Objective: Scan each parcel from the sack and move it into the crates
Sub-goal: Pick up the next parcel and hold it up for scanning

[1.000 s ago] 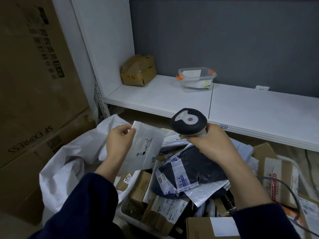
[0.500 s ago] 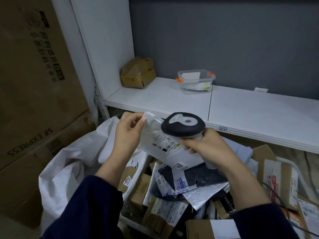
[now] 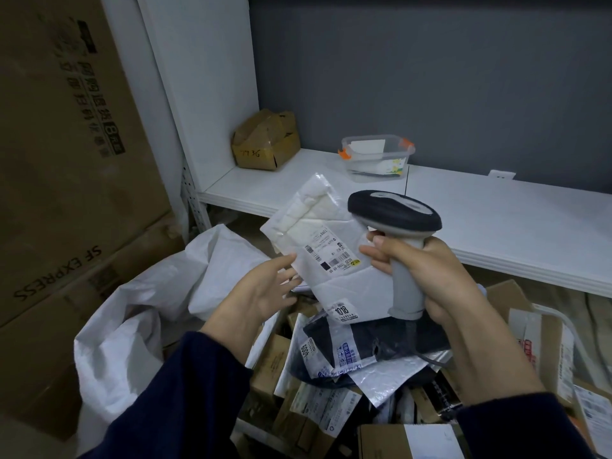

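As parcel (image 3: 334,276) is being steadied by spread left hand (image 3: 261,293), scanner (image 3: 394,212) is being gripped in right hand (image 3: 437,276); crating judged pending.

Carton (image 3: 82,193): SF EXPRESS; parcel (image 3: 331,260): 1018

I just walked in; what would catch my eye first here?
A dark-headed scanner, gripped in the right hand, sits at centre next to a white parcel with barcode labels. The left hand touches the parcel's left edge with straight fingers. Below them, boxes and mailers lie heaped beside a white sack at left.
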